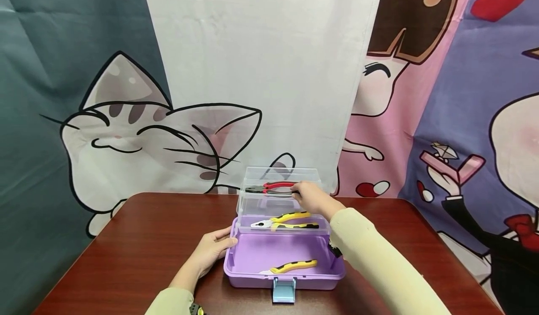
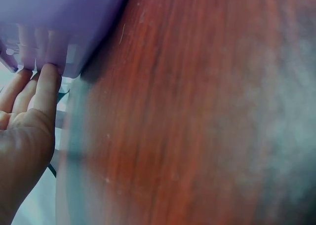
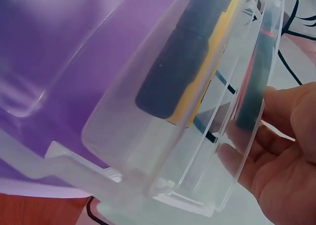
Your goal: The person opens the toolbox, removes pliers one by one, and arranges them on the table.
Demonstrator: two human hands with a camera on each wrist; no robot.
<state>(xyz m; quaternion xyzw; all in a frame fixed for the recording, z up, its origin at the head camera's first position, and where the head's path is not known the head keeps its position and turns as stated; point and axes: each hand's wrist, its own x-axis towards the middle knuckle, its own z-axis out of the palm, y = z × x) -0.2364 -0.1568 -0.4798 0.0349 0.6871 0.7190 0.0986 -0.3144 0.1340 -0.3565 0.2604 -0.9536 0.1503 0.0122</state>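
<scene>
A purple toolbox (image 1: 290, 283) stands opened on the table, with two clear trays raised at its back. In the upper tray (image 1: 273, 207) lie long-nosed pliers (image 1: 280, 185) with red and black handles; my right hand (image 1: 313, 198) pinches their handle ends. Through the clear wall in the right wrist view, the fingers (image 3: 234, 131) show at the dark handle. Yellow-and-black pliers (image 1: 290, 219) lie in the lower tray. On the box floor rests a yellow-and-black-handled tool (image 1: 294, 266), its head partly hidden. My left hand (image 1: 212, 249) touches the box's left side with straight fingers (image 2: 48, 87).
A light-blue latch (image 1: 284, 290) hangs at the box's front. The dark red wooden table (image 1: 160, 240) extends to both sides of it. Behind the table hangs a cloth with cartoon figures (image 1: 269, 71).
</scene>
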